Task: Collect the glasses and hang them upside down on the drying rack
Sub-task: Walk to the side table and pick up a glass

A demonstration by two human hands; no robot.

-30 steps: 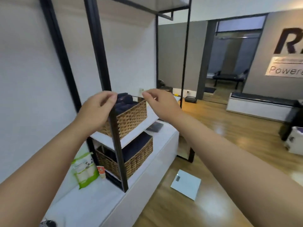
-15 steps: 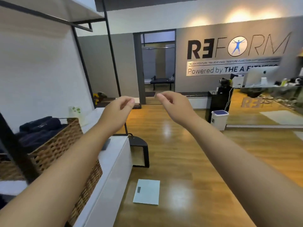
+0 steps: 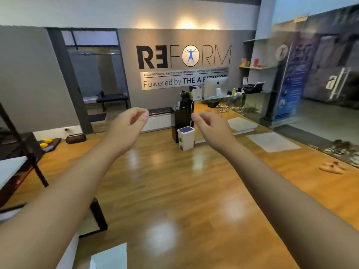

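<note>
You are holding both arms out at mid-frame over the wooden floor (image 3: 174, 191). Your left hand (image 3: 129, 126) is curling loosely, its fingers bent toward the thumb with a gap between them, gripping nothing. Your right hand (image 3: 208, 126) is doing the same, fingers curled inward and holding nothing. No glasses or drying rack are showing anywhere in the frame. Between your hands, farther back, a white bin (image 3: 186, 138) is standing beside a black cabinet (image 3: 182, 121), under the wall sign (image 3: 183, 67).
</note>
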